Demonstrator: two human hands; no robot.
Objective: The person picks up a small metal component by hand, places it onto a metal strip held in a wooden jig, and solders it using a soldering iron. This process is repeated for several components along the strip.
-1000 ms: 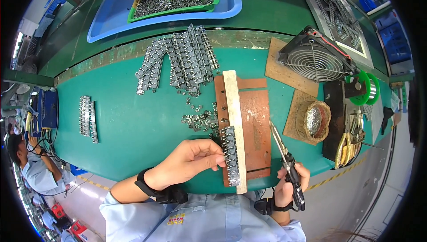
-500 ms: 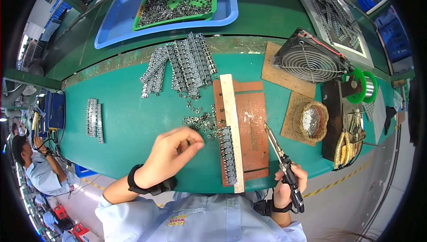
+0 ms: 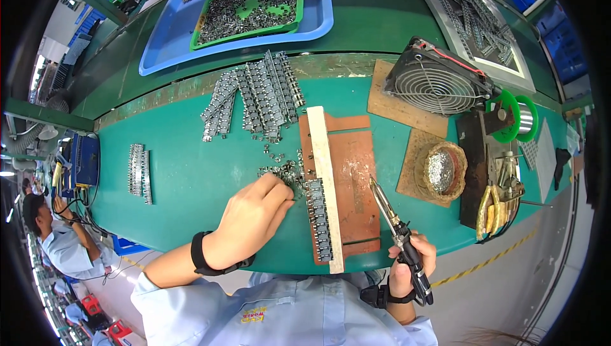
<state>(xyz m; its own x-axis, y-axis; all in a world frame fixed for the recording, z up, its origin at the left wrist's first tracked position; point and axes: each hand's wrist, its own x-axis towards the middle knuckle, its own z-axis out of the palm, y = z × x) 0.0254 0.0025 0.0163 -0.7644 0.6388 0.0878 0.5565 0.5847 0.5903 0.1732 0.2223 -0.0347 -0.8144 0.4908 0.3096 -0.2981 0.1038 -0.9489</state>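
Note:
My left hand (image 3: 251, 215) is closed in a pinch at the near edge of a loose pile of small metal parts (image 3: 286, 169); whatever its fingertips hold is hidden. In my right hand (image 3: 417, 263) is a soldering iron (image 3: 406, 239), its tip pointing up and left over a reddish-brown board (image 3: 354, 187). A pale wooden strip (image 3: 326, 183) lies lengthwise on that board. Along the strip's left side sits a row of dark electronic components (image 3: 320, 225). More component strips (image 3: 264, 98) are heaped beyond the pile.
A black fan (image 3: 439, 85), a bowl of solder (image 3: 444, 171) and a green solder spool (image 3: 515, 117) stand at right, near pliers (image 3: 489, 215). Two strips (image 3: 139, 174) lie left. A blue tray (image 3: 153, 56) holds a green tray (image 3: 298, 2). A co-worker (image 3: 60, 238) sits far left.
My left hand has moved forward, its fingertips now reaching the pile of small metal parts. My right hand still holds the soldering iron over the board, nearly in place.

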